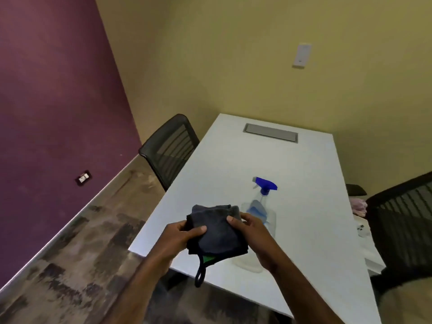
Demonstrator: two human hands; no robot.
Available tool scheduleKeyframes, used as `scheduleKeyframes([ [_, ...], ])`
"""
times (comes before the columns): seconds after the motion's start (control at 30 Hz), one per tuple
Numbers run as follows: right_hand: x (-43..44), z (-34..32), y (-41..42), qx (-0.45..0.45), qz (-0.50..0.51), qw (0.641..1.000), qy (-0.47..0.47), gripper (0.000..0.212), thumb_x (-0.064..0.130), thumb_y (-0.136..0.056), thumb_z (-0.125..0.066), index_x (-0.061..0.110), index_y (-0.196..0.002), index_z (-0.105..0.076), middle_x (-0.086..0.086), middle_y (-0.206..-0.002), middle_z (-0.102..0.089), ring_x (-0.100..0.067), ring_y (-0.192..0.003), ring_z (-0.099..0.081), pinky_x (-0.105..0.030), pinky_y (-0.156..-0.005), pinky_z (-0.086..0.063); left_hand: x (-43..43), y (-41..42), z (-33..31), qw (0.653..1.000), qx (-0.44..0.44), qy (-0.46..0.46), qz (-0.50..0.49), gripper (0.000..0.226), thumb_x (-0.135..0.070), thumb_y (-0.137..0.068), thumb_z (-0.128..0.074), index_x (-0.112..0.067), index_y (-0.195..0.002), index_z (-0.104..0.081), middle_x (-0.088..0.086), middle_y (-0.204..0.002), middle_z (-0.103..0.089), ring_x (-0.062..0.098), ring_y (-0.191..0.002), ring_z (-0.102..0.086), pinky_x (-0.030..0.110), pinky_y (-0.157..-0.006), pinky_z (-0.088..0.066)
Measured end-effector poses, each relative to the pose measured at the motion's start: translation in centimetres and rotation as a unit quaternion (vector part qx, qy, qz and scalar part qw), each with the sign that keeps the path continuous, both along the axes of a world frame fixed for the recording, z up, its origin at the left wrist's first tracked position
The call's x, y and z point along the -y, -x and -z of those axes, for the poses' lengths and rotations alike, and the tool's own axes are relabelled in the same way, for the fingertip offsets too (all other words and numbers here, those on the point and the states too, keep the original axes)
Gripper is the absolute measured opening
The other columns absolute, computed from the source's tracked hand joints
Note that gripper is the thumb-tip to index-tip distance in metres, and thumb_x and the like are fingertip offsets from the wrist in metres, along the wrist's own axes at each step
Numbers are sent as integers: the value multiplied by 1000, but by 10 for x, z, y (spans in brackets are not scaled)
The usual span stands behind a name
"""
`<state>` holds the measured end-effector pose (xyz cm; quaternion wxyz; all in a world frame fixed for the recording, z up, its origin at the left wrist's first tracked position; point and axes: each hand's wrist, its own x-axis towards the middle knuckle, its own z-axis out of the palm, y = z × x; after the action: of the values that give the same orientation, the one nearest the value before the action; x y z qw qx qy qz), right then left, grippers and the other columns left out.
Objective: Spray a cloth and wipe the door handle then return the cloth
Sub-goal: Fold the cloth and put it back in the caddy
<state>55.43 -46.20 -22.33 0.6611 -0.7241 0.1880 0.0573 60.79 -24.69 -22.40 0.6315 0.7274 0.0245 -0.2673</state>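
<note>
Both hands grip the folded dark grey microfibre cloth (217,230) above the near left corner of the white table (304,174). The left hand (180,239) pinches its left edge; the right hand (247,228) pinches its right edge. A hanging loop (200,274) dangles below. The spray bottle (260,213) stands upright on the table, just beyond and right of the cloth, nozzle pointing left. The right hand is nearer the bottle, so it likely releases to take the trigger. No door handle is in view.
</note>
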Motion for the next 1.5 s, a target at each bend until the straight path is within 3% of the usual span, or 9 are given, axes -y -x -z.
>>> scheduleKeyframes([
  [0.23, 69, 20, 15, -38, 100, 994, 6, 13, 47, -86, -69, 38, -96, -70, 12, -98, -76, -7, -88, -73, -17, -67, -56, 84, -31, 21, 995, 8, -43, 94, 14, -25, -91, -80, -20, -104, -78, -1, -100, -83, 17, -98, -76, 19, -68, -59],
  [0.4, 95, 37, 10, -71, 152, 985, 34, 35, 42, -78, -78, 28, -109, -70, 3, -103, -77, -8, -83, -74, -19, -65, -57, 123, -58, 43, 982, 28, -92, 161, 25, -29, -91, -79, -8, -105, -80, 3, -98, -80, 18, -93, -72, 21, -69, -52],
  [0.6, 111, 69, -4, -117, 180, 970, 117, 74, 45, -82, -74, 37, -147, -39, -3, -116, -68, -21, -102, -65, -37, -88, -57, 155, -79, 77, 961, 74, -165, 209, 24, -36, -95, -74, -20, -79, -69, -5, -73, -69, 8, -67, -63, 12, -54, -45],
  [0.7, 115, 84, -13, -138, 160, 963, 166, 64, 42, -86, -70, 32, -144, -44, -3, -139, -59, -25, -117, -60, -44, -102, -51, 166, -83, 95, 951, 85, -200, 218, 27, -38, -95, -75, -14, -83, -71, 3, -77, -71, 21, -75, -67, 20, -62, -51],
  [0.93, 125, 115, -34, -170, 107, 956, 216, 60, 38, -87, -70, 26, -141, -47, -6, -140, -59, -27, -120, -58, -34, -100, -47, 185, -94, 119, 934, 107, -280, 196, 51, -41, -94, -75, -9, -133, -66, 12, -125, -75, 30, -110, -72, 38, -97, -59],
  [1.1, 128, 132, -42, -203, 49, 945, 250, 70, 44, -84, -71, 28, -145, -40, -6, -141, -58, -27, -122, -58, -37, -103, -47, 192, -93, 130, 919, 103, -320, 206, 53, -38, -95, -75, -13, -130, -44, 13, -124, -69, 27, -102, -71, 34, -91, -60],
  [1.23, 127, 143, -48, -231, 8, 913, 337, 69, 52, -87, -63, 29, -146, -37, -7, -134, -63, -28, -115, -62, -39, -98, -51, 199, -91, 143, 898, 120, -348, 241, 32, -36, -102, -65, -14, -118, -49, 11, -119, -70, 19, -88, -62, 31, -86, -59],
  [1.37, 128, 150, -52, -238, -11, 898, 369, 64, 50, -91, -58, 25, -145, -36, -10, -129, -65, -29, -112, -63, -40, -94, -52, 211, -92, 152, 886, 106, -364, 268, 14, -27, -107, -56, -15, -111, -51, 14, -120, -70, 25, -97, -66, 36, -92, -58],
  [1.5, 124, 154, -60, -232, -30, 896, 378, 51, 38, -95, -57, 19, -140, -42, -13, -127, -65, -31, -110, -64, -38, -92, -52, 224, -94, 156, 869, 91, -388, 294, 26, -25, -108, -53, -10, -129, -51, 15, -126, -67, 29, -112, -68, 35, -97, -56],
])
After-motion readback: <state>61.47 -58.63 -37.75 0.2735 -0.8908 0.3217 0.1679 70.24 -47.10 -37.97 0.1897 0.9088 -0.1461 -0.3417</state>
